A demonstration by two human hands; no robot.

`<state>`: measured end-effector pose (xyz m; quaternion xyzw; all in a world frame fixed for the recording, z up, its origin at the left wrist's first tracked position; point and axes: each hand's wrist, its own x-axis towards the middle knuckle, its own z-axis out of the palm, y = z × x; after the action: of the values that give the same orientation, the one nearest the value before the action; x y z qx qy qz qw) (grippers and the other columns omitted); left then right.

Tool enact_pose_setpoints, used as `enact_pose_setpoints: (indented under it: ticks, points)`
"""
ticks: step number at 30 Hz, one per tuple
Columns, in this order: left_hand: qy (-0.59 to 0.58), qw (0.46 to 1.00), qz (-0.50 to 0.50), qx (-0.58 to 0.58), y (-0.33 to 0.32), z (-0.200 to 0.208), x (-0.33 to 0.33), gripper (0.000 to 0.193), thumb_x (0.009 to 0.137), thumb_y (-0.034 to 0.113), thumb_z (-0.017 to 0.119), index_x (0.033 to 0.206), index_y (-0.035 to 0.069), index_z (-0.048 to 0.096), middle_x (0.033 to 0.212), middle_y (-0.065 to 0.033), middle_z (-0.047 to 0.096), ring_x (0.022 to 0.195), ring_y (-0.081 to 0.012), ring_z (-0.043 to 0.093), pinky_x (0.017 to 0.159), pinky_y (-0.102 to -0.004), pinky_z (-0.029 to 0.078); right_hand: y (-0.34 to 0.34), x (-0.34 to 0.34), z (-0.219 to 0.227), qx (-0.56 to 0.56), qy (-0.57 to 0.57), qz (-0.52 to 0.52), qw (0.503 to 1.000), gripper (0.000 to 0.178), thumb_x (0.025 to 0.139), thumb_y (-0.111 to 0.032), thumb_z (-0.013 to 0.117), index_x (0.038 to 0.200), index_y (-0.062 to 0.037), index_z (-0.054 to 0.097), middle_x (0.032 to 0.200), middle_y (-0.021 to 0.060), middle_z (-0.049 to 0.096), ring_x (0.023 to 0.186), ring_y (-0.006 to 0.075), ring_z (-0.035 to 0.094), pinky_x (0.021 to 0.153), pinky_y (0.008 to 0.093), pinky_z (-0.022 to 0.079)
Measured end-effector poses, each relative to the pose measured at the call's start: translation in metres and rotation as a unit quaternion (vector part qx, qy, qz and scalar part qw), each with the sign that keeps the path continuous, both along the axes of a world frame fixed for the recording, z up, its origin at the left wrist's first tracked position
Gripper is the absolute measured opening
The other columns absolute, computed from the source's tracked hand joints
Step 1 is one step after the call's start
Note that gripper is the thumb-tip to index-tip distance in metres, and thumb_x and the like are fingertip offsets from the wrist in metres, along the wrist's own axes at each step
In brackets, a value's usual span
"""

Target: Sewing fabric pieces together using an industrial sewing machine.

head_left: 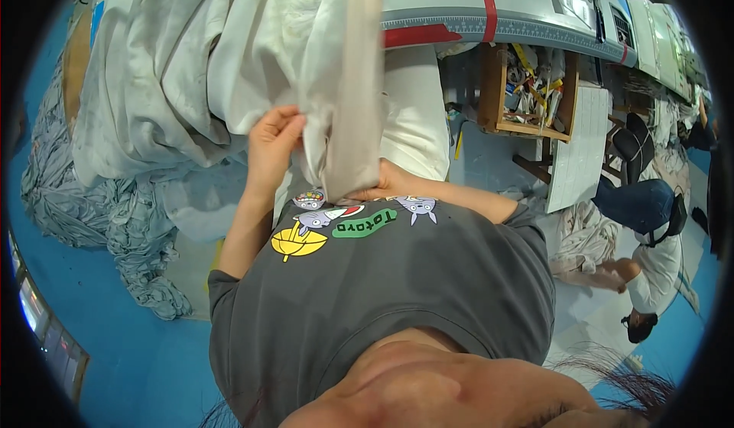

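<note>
Left fingers [286,111] pinching white cloth [256,61], right fingers [368,193] seemingly against pale strip [358,84]

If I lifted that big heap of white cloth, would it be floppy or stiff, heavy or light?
The white cloth would probably flop rather than hold a shape, since it droops in deep, soft folds. All together it may feel heavy, given its many bunched layers. It seems unlikely to roll, lying slumped and loose.

Left side's pretty much blocked by bunched white fabric [168,69]; a gap can be found between that and the wooden drawer [535,131].
</note>
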<state>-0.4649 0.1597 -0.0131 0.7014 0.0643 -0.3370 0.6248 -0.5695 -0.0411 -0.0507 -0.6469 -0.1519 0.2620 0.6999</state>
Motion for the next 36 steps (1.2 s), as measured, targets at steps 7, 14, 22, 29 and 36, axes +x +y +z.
enact_pose_setpoints:
  ticks: [7,14,22,29,36]
  points:
    - [-0.011,0.939,0.249,-0.239,0.023,0.017,0.025,0.020,0.092,0.008,0.051,0.111,0.002,0.052,0.104,-0.0069,0.060,0.094,-0.0133,0.058,0.083,-0.0265,0.047,-0.007,-0.007,-0.005,-0.100,-0.057,0.054,0.992,0.024,0.083,-0.022,0.068,0.101,-0.0065,0.065,0.093,0.0109,0.067,0.081,0.0282,0.065,0.072,0.0353,0.052]
    - [-0.335,0.915,0.088,0.205,0.027,0.024,0.026,0.020,0.092,0.013,0.055,0.104,-0.002,0.060,0.089,-0.0036,0.063,0.081,-0.0091,0.057,0.075,-0.0204,0.043,-0.014,-0.009,0.007,-0.104,-0.007,0.030,0.994,0.022,0.085,-0.021,0.066,0.100,-0.0053,0.065,0.090,0.0113,0.067,0.077,0.0282,0.065,0.070,0.0332,0.051]
    - [-0.349,0.897,0.259,-0.079,0.025,0.051,0.040,0.018,0.094,0.014,0.052,0.093,-0.002,0.062,0.080,0.0015,0.058,0.071,-0.0037,0.049,0.061,-0.0189,0.040,-0.031,-0.022,-0.007,-0.076,-0.027,-0.031,0.996,0.020,0.089,-0.023,0.059,0.096,-0.0057,0.065,0.073,0.0153,0.064,0.066,0.0298,0.062,0.061,0.0355,0.048]
    - [-0.473,0.767,-0.405,0.152,-0.079,0.047,-0.013,0.008,0.081,0.011,0.060,0.076,0.005,0.057,0.069,-0.0132,0.061,0.059,-0.0262,0.062,0.051,-0.0335,0.049,-0.039,-0.022,0.006,-0.157,0.042,0.000,0.987,0.020,0.090,-0.022,0.056,0.098,-0.0065,0.066,0.072,0.0182,0.062,0.062,0.0313,0.059,0.061,0.0369,0.047]
    - [-0.415,0.781,-0.425,0.196,-0.090,0.029,-0.002,0.021,0.079,0.022,0.060,0.069,0.004,0.057,0.052,-0.0115,0.058,0.050,-0.0309,0.061,0.045,-0.0385,0.048,-0.061,0.017,0.039,-0.276,-0.198,0.128,0.932,0.021,0.081,-0.024,0.067,0.092,-0.0069,0.066,0.073,0.0125,0.063,0.067,0.0268,0.062,0.062,0.0370,0.049]
